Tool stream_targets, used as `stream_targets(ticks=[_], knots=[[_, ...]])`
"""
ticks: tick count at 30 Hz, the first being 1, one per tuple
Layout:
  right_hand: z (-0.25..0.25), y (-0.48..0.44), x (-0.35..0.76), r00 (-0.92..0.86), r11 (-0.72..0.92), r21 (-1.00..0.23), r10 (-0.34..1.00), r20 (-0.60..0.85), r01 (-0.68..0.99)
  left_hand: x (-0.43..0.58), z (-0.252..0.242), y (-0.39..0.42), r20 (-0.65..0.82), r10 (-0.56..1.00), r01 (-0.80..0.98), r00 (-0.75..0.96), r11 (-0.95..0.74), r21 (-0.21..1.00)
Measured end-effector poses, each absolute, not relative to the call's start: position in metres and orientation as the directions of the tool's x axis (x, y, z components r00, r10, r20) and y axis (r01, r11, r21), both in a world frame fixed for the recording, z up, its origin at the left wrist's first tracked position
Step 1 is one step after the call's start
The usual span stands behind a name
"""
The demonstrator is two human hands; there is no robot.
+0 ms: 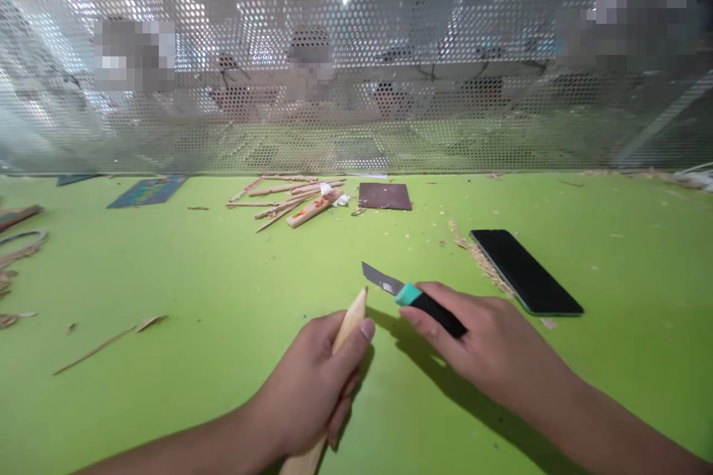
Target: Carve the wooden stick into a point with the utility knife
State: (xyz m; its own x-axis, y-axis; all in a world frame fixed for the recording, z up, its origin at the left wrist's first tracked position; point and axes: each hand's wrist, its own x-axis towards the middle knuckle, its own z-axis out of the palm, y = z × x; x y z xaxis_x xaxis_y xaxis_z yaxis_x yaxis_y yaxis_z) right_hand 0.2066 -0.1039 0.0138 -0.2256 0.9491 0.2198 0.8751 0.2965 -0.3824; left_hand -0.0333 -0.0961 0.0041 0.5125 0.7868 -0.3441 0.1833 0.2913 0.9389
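My left hand (320, 378) is wrapped round a pale wooden stick (352, 319), with the thumb lying along it. The stick's narrowed tip points up and away from me, and its wide lower end comes out beneath the palm. In my right hand (479, 334) is a carving knife (415, 297) with a black and teal handle. Its flat grey blade points to the left, just above and right of the stick's tip, seemingly apart from it. The fingers under the knife handle are partly hidden.
A phone (523, 271) lies right of the knife, wood shavings (484, 260) along its edge. Farther back are several thin wooden sticks (284, 200), a stained wood block (315, 208) and brown sandpaper (384, 196). A perforated screen (356, 126) borders the green table (194, 274).
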Motion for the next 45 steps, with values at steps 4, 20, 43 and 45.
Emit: stream_targets(ticks=[4,20,43,45], knots=[[0.018,-0.102,0.206,-0.264,0.287,-0.393,0.958,0.114,0.874,-0.032,0.004,-0.100,-0.310,0.797,0.111,0.519,0.296,0.949],[0.021,-0.108,0.199,-0.438,0.350,-0.530,0.898,-0.046,0.773,-0.031,-0.005,-0.099,-0.366,0.756,0.123,0.543,0.359,0.925],[0.024,-0.103,0.200,-0.258,0.232,-0.465,0.966,0.009,0.854,-0.030,0.009,-0.097,-0.371,0.798,0.276,0.475,0.266,0.924],[0.026,-0.103,0.200,-0.313,0.263,-0.501,0.950,-0.017,0.825,-0.030,0.009,-0.097,-0.360,0.797,0.267,0.486,0.257,0.929]])
